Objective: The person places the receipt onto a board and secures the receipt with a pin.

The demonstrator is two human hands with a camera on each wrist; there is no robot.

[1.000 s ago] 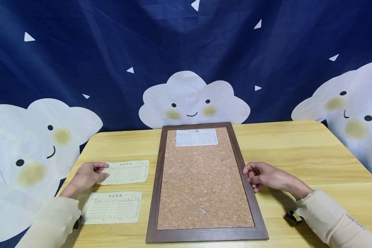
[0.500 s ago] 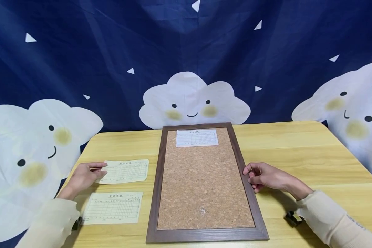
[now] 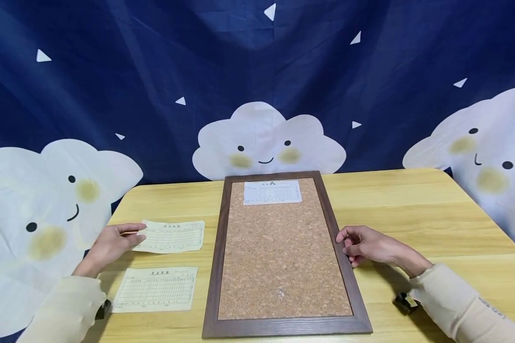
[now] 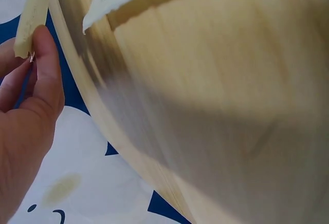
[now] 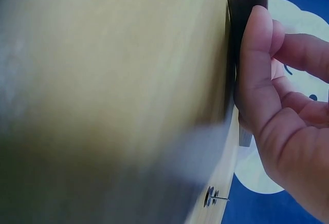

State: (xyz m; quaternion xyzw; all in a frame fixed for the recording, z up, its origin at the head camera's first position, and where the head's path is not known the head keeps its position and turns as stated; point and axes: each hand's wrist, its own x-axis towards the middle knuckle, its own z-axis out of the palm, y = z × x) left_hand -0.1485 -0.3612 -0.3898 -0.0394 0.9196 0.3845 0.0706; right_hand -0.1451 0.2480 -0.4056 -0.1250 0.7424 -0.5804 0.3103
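My left hand (image 3: 111, 244) pinches the left edge of a pale yellow printed form slip (image 3: 173, 237), which bends up off the table at that side. In the left wrist view, a tiny shiny metal thing (image 4: 32, 57) shows at the fingertips, beside the slip's edge. A second yellow form slip (image 3: 156, 289) lies flat just nearer. My right hand (image 3: 366, 244) holds the right side of a cork board (image 3: 283, 252) with a dark brown wooden frame, thumb and forefinger at the frame's edge. A whitish form slip (image 3: 272, 192) is on the cork near the far edge.
The board lies mid-table on a light wooden table (image 3: 412, 205). A dark pin-like thing (image 5: 211, 197) with a thin spike shows low in the right wrist view. A blue curtain (image 3: 154, 62) with smiling clouds hangs behind.
My left hand has drawn slightly left with the far yellow slip, whose left side has risen. The right hand and the board stay in place.
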